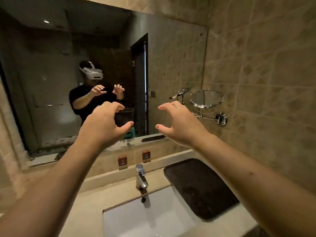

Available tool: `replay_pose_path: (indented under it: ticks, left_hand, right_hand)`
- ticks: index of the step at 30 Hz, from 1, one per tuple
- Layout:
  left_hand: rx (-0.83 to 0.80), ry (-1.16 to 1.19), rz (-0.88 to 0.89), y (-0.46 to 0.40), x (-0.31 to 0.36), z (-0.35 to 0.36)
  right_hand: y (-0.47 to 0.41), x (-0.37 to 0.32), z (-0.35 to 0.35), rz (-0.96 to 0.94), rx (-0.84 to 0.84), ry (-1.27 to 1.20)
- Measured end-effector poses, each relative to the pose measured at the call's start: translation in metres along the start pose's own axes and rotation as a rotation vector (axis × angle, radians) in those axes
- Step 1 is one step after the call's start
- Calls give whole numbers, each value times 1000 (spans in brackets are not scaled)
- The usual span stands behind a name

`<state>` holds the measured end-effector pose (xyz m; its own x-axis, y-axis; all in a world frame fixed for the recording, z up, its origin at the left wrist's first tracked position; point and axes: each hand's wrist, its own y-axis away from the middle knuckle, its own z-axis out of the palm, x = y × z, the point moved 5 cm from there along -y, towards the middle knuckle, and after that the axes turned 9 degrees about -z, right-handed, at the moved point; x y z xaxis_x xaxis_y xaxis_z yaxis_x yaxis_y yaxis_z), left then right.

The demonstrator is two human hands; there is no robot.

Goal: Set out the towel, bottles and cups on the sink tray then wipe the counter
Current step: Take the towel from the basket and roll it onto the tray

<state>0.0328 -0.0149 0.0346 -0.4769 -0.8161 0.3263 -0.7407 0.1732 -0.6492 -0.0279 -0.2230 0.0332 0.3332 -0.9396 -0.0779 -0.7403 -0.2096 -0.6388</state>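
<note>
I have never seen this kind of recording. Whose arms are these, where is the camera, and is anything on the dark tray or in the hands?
There is no machine: a person films with a camera worn on the head, looking forward and down. So the two bare arms belong to that person. The left hand and the right hand are raised in front of the mirror, fingers curled open, holding nothing. The mirror reflects the same person wearing a white headset. Below are a white sink with a metal tap, set in a beige counter. The dark tray lies on the counter right of the sink, with nothing on it. No towel, bottles or cups are visible.
</note>
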Motion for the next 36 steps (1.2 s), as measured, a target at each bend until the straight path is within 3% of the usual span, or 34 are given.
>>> replay_pose_path:
  ticks: [3,9,21,29,36]
  left_hand:
    - [-58,102,42,18,-6,20]
    - [-435,227,134,81,18,95]
    - [-969,391,525,263,167,158]
    - [-1169,398,822,426,313,138]
    - [-1355,435,1061,614,447,71]
  right_hand:
    - [31,-14,12,60,-20,60]
    - [143,-10,24,346,-178,129]
    - [406,-21,-36,957,-400,156]
    - [600,-88,-141,1268,-268,178]
    - [807,-193,-244,1554,-139,169]
